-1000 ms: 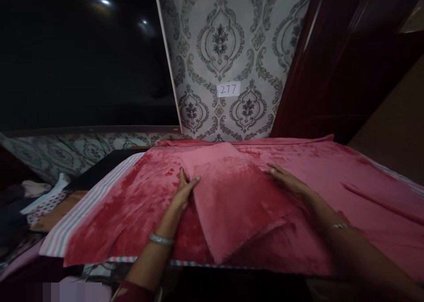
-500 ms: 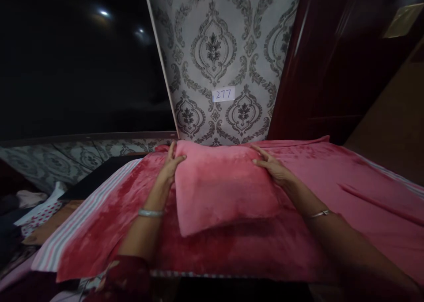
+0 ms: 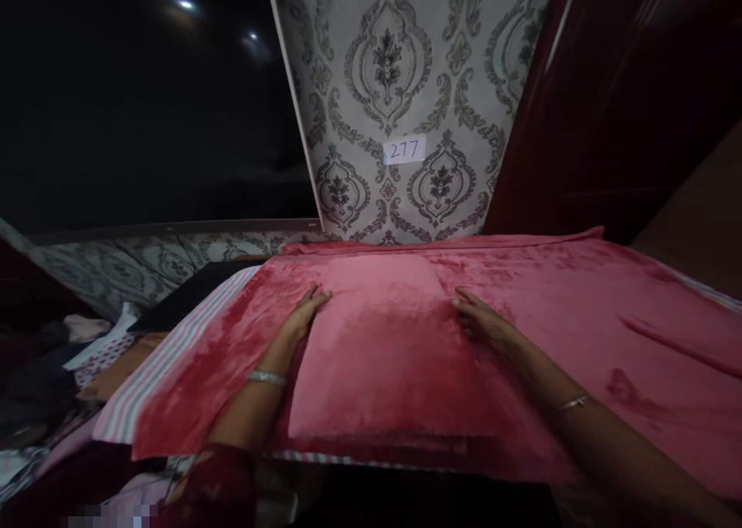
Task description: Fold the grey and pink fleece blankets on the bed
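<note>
A folded pink plush cloth (image 3: 382, 358) lies flat on a larger pink and red plush blanket (image 3: 556, 319). At its left edge is my left hand (image 3: 304, 311), fingers stretched out and the thumb close against the cloth. My right hand (image 3: 478, 315) is beside the right edge, its fingers extended and holding nothing. Whether the right fingertips touch the blanket, I cannot tell. A bracelet circles each wrist.
A large dark screen (image 3: 151, 110) stands at the back left. Patterned wallpaper (image 3: 388, 56) bears a paper label (image 3: 404, 150) reading 277. A dark red glossy panel (image 3: 626, 126) rises at the right. Piled clothes (image 3: 35, 381) lie at the far left.
The folded cloth was held up between both hands and tilted; now it lies flat on the blanket. Both hands have let go at its sides. The view has shifted slightly.
</note>
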Available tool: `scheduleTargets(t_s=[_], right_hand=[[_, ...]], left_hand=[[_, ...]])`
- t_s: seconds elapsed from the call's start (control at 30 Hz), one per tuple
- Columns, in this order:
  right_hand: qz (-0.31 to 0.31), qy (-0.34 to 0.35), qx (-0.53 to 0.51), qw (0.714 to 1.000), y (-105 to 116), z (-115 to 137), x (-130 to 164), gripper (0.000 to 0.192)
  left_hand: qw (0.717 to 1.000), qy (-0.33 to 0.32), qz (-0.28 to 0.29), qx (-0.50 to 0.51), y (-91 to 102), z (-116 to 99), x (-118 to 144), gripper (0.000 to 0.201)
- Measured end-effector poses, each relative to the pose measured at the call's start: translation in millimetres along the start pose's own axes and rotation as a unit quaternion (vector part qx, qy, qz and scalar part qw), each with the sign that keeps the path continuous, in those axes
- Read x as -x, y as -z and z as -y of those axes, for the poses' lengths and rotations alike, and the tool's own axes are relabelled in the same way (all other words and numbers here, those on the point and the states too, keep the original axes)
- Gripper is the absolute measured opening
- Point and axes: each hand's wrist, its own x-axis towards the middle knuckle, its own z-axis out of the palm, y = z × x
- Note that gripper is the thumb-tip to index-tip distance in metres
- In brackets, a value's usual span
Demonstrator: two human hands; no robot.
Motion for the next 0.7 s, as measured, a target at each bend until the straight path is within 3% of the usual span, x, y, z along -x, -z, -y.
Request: scheduleTargets(t_s=[0.13,0.23,0.37,0.43,0.6,0.7], right_hand=[[-0.011,0.011,-0.019,1.000,-17,16,-30,0.090],[-0.022,0.062,0.011,0.998,-31,23,-52,0.086],[-0.033,0.178,0.038,0.983,-36,28,-70,0.083],[-0.043,0.203,0.035,0.978,-35,26,-73,0.080],[-0.096,0.112,0.025,0.989,-23,8,-72,0.064],[-0.120,0.107,0.010,0.987,-10,22,-82,0.059]], left_hand=[[0.999,0.018,-0.017,-0.048,-19.7,-18,-13,0.098],[0.998,0.012,-0.020,-0.060,-32.8,-30,-18,0.093],[0.997,-0.056,0.015,-0.049,-37.9,-36,-25,0.085],[0.996,-0.079,0.010,-0.046,-35.3,-31,-30,0.081],[0.998,-0.032,-0.030,-0.049,-22.5,-14,-39,0.068],[0.998,-0.057,-0.009,-0.024,-28.4,-29,-45,0.058]])
